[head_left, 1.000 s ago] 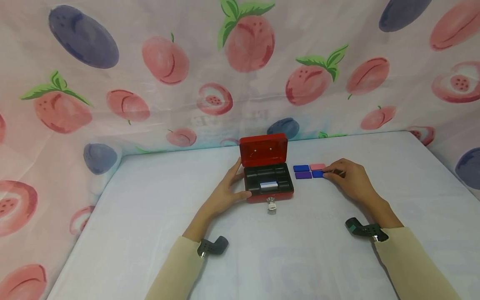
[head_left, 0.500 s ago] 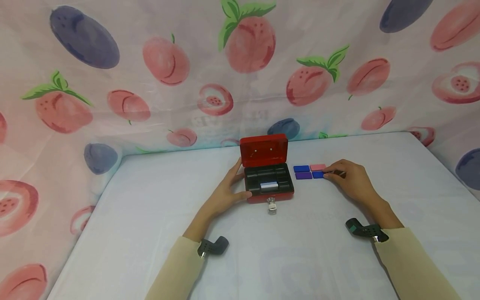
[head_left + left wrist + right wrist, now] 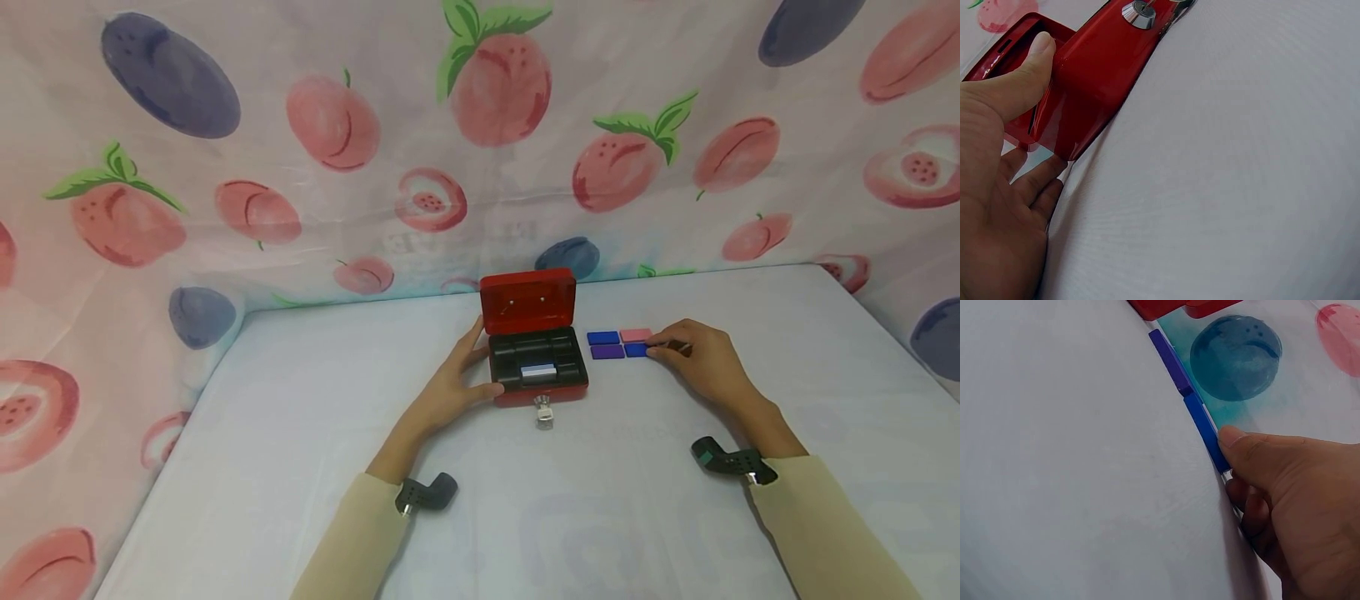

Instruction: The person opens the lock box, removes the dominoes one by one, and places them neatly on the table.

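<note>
A red cash box (image 3: 540, 398) stands with its lid (image 3: 527, 302) raised and a black compartment tray (image 3: 558, 343) inside. A small white-and-blue block (image 3: 538, 370) lies in the tray. My left hand (image 3: 442, 387) holds the box's left side, thumb at the front corner and fingers along the side toward the back. Right of the box, flat rectangular blocks lie in two rows: blue (image 3: 603, 337) and pink (image 3: 635, 334) behind, purple (image 3: 607, 352) and blue (image 3: 1205, 431) in front. My right hand (image 3: 697, 354) pinches the right end of the front blue block between thumb and fingers.
A key lock (image 3: 1139, 14) with keys (image 3: 544, 417) sticks out of the box's front. White cloth (image 3: 525, 517) covers the table. Behind it hangs a fruit-patterned cloth (image 3: 337, 208). Each wrist wears a black camera mount, one left (image 3: 426, 492) and one right (image 3: 733, 461).
</note>
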`<state>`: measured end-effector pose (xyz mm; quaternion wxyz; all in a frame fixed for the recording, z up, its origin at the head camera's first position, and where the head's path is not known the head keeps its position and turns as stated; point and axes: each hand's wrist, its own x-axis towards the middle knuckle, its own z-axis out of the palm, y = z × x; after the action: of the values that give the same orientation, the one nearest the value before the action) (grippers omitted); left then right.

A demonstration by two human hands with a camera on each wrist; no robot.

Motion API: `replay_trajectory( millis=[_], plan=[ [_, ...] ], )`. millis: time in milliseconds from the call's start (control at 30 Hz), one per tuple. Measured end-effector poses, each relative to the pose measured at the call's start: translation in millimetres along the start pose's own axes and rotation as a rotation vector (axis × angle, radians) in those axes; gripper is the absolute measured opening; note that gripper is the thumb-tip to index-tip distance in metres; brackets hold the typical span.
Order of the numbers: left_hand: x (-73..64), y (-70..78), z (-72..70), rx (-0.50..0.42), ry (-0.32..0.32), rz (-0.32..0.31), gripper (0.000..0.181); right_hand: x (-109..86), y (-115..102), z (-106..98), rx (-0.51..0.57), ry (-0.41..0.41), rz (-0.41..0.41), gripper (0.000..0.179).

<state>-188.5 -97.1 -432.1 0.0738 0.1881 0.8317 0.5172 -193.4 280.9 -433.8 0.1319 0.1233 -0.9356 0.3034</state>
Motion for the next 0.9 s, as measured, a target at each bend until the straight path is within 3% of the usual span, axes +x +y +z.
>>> replay_trajectory(
  millis=[333, 533, 900],
  plan=[
    [0.0, -3.2, 0.2, 0.013, -0.014, 0.029, 0.098, 3.8, -6, -9, 0.004, 0.041, -0.062, 0.020],
    [-0.2, -2.6, -0.1, 0.012, -0.007, 0.019, 0.099, 8.9, -28, -14, 0.020, 0.079, -0.169, 0.024],
    [-0.3, -1.8, 0.2, 0.007, -0.007, 0.022, 0.098, 15.0, -54, -14, 0.036, 0.109, -0.262, 0.022]
  ],
)
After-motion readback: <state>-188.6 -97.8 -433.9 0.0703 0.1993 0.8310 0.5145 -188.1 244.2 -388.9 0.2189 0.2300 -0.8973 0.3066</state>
